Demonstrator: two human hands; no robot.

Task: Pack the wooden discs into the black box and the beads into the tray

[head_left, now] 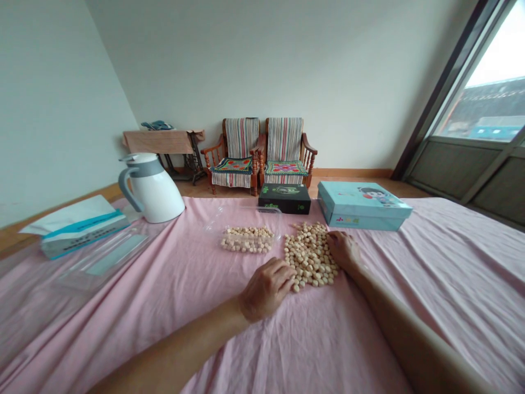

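A loose pile of small round beige pieces, like chickpeas or small nuts point(314, 260), lies on the pink cloth. My left hand point(266, 289) is at the pile's left front edge, fingers curled together and fingertips hidden on the far side. Whether a piece is between them does not show. On the opposite side, my right hand point(343, 250) rests palm down against the pile's right edge, its fingers reaching over the outer pieces. Left of the pile stands a clear plastic box point(246, 239) with its lid raised, holding more of the same pieces.
Behind the pile are a black box point(284, 198) and a light blue box point(365, 207). At left stand a white and grey jug point(153, 189), a tissue pack point(86, 230) and a clear plastic tray point(109, 260). Two wooden chairs point(262, 153) are beyond the cloth's far edge.
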